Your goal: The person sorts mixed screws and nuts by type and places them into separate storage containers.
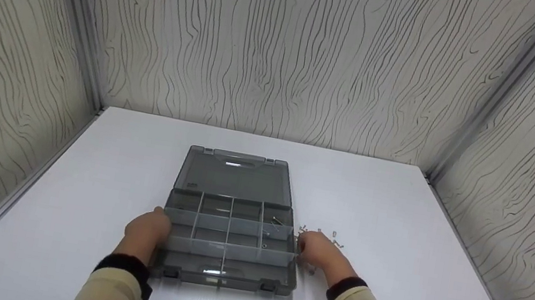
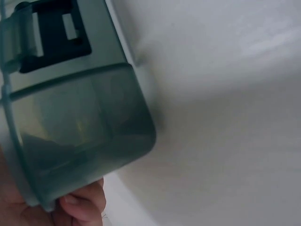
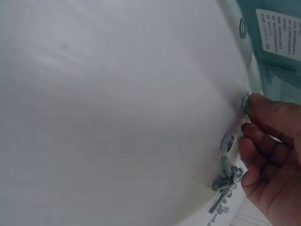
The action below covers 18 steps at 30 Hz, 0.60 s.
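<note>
A grey see-through compartment box (image 1: 219,280) stands with its lid (image 1: 236,174) laid back. My left hand (image 1: 150,226) grips the box's left side; in the left wrist view its fingers (image 2: 87,202) curl at the wall near a dark latch (image 2: 54,35). Beside the right wall is my right hand (image 1: 319,249), fingers curled. In the right wrist view, my right hand (image 3: 277,155) has its thumb tip against a metal nut (image 3: 245,103) low over the tabletop; the index finger appears hidden behind the thumb. A few screws (image 1: 277,222) lie in the right-hand compartments.
Loose bolts (image 3: 223,181) lie in a cluster right of the box, with another nut (image 3: 226,142) nearer the hand. A metal ring (image 3: 242,28) lies by the box wall. The white table (image 1: 386,219) is enclosed by wood-patterned panels (image 1: 273,53).
</note>
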Motion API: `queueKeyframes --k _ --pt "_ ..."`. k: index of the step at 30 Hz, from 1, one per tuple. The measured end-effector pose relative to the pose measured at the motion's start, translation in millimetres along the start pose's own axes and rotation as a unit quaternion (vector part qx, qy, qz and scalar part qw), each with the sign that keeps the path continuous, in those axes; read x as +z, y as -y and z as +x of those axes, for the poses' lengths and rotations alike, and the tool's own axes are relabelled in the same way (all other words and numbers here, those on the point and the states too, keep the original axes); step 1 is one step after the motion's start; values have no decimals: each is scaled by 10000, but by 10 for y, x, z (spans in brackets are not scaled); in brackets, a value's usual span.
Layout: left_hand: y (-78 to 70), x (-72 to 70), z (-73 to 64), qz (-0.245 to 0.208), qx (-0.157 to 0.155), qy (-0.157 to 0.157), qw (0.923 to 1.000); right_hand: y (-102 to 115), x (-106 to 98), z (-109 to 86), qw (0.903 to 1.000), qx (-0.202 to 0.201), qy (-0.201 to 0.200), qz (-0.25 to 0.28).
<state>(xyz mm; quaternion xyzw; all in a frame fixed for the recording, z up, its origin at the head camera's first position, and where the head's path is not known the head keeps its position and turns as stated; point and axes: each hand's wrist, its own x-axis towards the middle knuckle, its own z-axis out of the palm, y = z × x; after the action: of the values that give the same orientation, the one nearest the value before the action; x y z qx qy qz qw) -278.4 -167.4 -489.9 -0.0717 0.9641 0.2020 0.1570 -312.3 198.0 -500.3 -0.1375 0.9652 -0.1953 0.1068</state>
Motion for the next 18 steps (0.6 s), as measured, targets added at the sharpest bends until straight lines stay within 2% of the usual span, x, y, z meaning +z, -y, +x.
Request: queueKeyframes --k 5,13,18 --pt "9 -2 -7 -171 20 14 9999 -4 -2 -5 9998 99 88 120" --pt "-2 -14 -43 -13 30 -25 10000 -23 -18 -2 9992 287 262 44" --pt "4 -14 -42 -50 33 -41 10000 -15 -98 29 9994 97 -83 -309"
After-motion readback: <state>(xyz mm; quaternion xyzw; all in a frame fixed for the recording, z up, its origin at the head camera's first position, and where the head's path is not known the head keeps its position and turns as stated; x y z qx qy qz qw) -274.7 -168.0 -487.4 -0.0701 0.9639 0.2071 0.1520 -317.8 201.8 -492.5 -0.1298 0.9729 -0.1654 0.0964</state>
